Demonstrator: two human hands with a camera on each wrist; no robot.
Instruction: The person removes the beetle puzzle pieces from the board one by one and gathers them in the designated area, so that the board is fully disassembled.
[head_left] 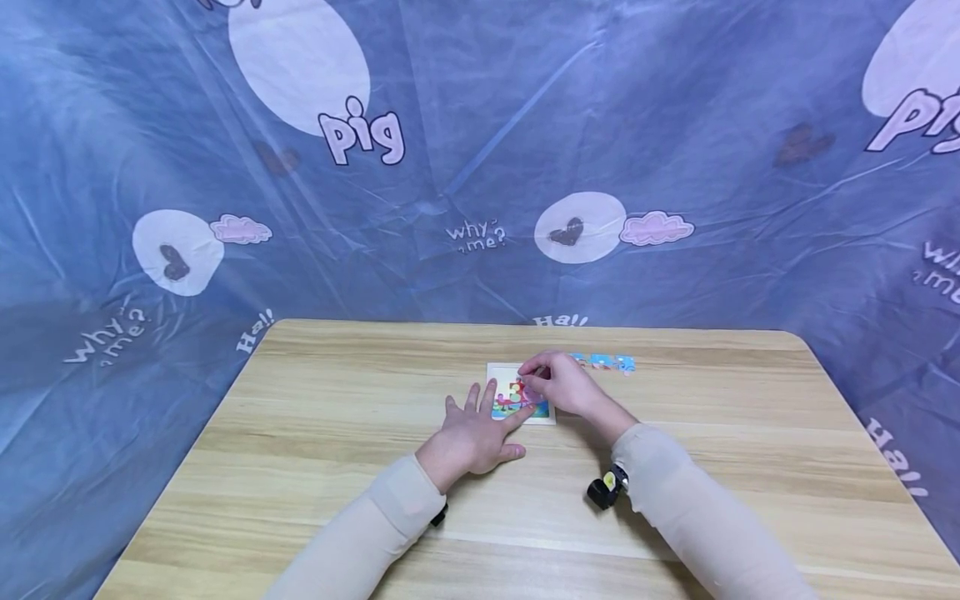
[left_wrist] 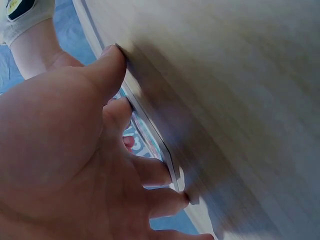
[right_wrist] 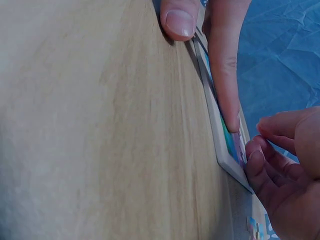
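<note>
A small square puzzle board [head_left: 501, 370] with a white frame and a colourful picture lies at the middle of the wooden table [head_left: 337, 433]. My left hand [head_left: 480, 429] rests flat at its near left, fingers spread and straight, index finger [right_wrist: 222, 75] lying across the picture and thumb [right_wrist: 177, 20] on the table. My right hand [head_left: 558, 383] hovers over the board's right side with fingers curled, pinching a pinkish puzzle piece [head_left: 534, 390] down onto the picture. In the right wrist view its fingertips [right_wrist: 255, 157] sit at the corner of the board [right_wrist: 222, 150].
A row of loose blue puzzle pieces [head_left: 603, 362] lies just behind and right of the board, also seen as pieces [right_wrist: 260, 231] in the right wrist view. A blue printed cloth [head_left: 480, 167] hangs behind and around the table.
</note>
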